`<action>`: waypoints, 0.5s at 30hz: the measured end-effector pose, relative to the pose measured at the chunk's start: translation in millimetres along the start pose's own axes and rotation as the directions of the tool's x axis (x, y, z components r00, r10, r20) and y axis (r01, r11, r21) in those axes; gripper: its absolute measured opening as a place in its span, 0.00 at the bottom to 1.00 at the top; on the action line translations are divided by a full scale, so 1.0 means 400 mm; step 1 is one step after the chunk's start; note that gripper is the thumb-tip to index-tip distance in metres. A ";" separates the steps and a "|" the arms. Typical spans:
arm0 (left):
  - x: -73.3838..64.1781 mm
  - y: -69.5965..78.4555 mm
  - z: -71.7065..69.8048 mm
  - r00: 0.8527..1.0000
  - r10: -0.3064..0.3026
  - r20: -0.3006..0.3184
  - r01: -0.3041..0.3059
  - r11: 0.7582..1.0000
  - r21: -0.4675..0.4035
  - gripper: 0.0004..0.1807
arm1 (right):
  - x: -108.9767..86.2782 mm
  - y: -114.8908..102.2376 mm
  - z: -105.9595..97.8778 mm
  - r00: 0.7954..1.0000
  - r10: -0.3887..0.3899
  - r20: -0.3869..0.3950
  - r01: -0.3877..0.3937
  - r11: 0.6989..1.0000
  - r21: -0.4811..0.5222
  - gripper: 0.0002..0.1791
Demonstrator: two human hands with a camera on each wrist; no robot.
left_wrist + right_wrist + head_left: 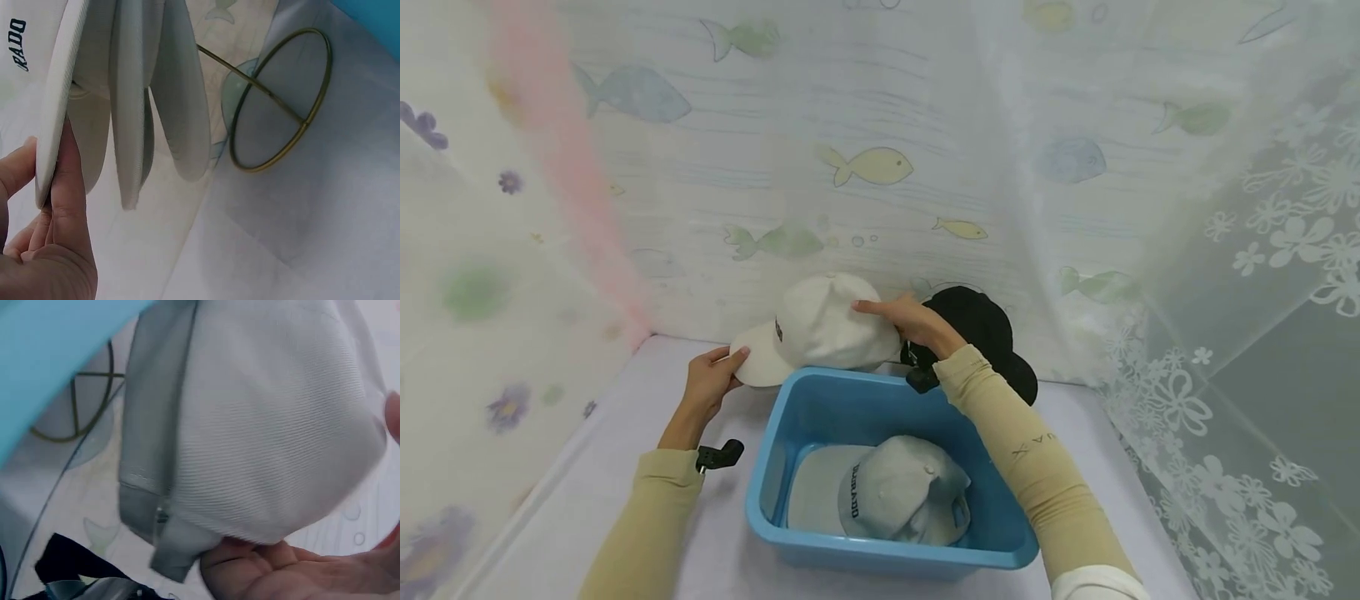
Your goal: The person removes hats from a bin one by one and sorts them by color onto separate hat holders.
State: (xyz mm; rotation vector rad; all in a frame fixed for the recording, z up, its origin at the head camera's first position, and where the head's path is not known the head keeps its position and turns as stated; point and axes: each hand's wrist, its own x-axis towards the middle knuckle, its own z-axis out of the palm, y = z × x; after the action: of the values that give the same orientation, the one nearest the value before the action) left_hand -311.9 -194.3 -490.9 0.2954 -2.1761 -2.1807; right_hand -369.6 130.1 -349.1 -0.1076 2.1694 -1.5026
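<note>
A white baseball cap (827, 329) with dark lettering is behind the tub, stacked over other pale caps whose brims (182, 119) show in the left wrist view. My left hand (709, 382) pinches the top cap's brim (59, 106), thumb on one face and fingers on the other. At the cap's back, my right hand (917, 321) grips the crown, its fingers (240, 569) tucked at the lower edge and thumb on the outside. Beneath the stack stands a thin brass-coloured cap stand (270, 94) with a ring base.
In front is a blue plastic tub (762, 467) with a pale grey-blue lettered cap (910, 492) inside, brim to the left. A black cap (977, 325) sits behind the tub's right corner. Fish-patterned curtain (880, 100) closes the back of the white-covered table (730, 533).
</note>
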 end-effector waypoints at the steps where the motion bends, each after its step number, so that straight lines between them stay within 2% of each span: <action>1: 0.003 0.002 0.002 1.000 0.002 -0.002 -0.002 1.000 0.007 0.35 | 0.000 -0.003 0.000 1.000 0.015 0.003 -0.015 1.000 -0.023 0.56; 4: 0.007 0.007 0.008 1.000 0.008 -0.015 -0.008 1.000 0.026 0.34 | 0.002 -0.007 -0.003 1.000 0.030 -0.002 -0.030 0.997 -0.068 0.53; 11: 0.004 0.020 0.008 0.999 -0.003 -0.037 0.005 0.999 0.036 0.34 | 0.015 0.003 -0.003 0.998 -0.038 -0.055 0.043 0.995 0.094 0.41; 15: 0.001 0.026 0.006 0.999 -0.008 -0.051 0.010 0.999 0.041 0.34 | 0.019 0.007 0.007 0.995 -0.077 -0.062 0.083 0.992 0.092 0.33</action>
State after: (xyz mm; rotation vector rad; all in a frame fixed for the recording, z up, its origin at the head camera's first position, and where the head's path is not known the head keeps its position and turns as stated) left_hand -313.8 -192.0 -480.4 0.3590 -2.1992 -2.1117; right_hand -374.7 126.3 -355.0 -0.1217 2.1581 -1.6697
